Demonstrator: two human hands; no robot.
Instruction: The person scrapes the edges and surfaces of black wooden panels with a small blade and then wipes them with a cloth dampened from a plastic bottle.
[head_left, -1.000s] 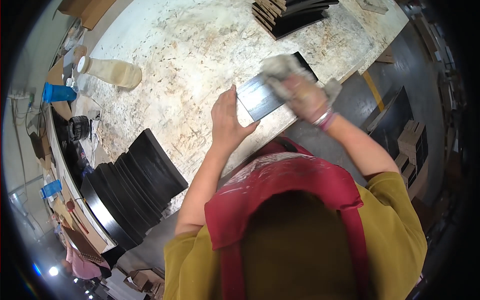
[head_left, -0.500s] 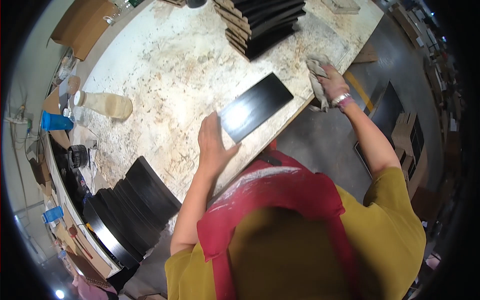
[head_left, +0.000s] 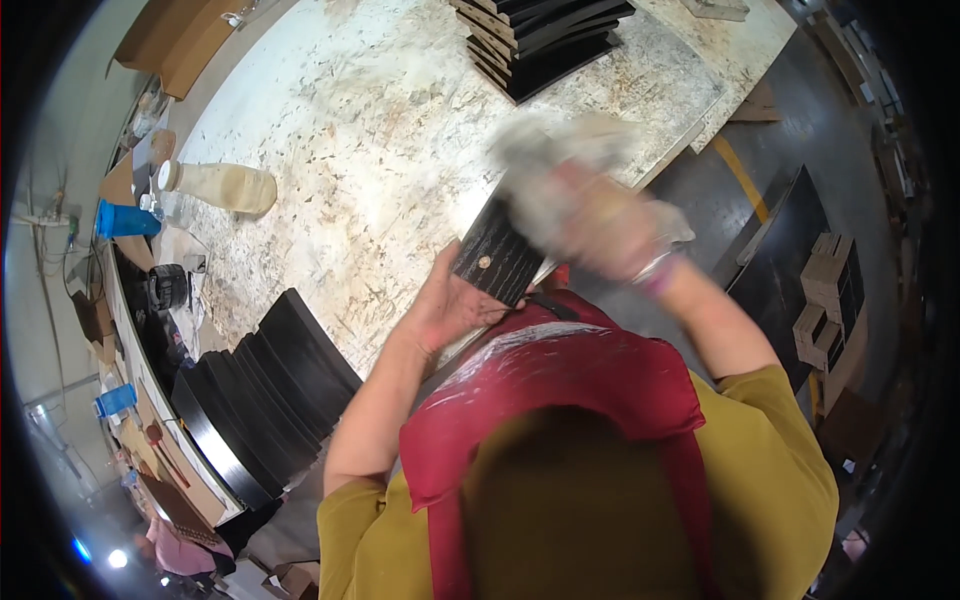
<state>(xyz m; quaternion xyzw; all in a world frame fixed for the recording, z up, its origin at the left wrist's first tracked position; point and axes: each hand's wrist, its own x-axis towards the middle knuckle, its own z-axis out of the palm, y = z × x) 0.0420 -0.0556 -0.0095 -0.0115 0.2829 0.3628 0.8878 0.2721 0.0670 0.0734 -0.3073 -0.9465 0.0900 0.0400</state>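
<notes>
My left hand (head_left: 450,300) is closed on the near end of a black wood-grained panel (head_left: 497,245) at the table's front edge, thumb along one side and fingers under it. A small round pale spot shows on the panel's face. Over the far end of the panel is my right hand (head_left: 610,225), smeared by motion, with a greyish cloth (head_left: 545,160) in it. The cloth hides that end; whether it touches the panel I cannot tell.
The stained white table (head_left: 350,180) carries a stack of dark boards (head_left: 550,40) at the back and a leaning row of black panels (head_left: 265,400) at left. A cream-filled bottle (head_left: 225,188) lies near a blue cup (head_left: 127,220). Cardboard-coloured blocks (head_left: 825,285) stand right of the table.
The panel has come off the table into my left hand, tilted, now showing a grained face. My right hand has swung left with the cloth from the table edge to over the panel.
</notes>
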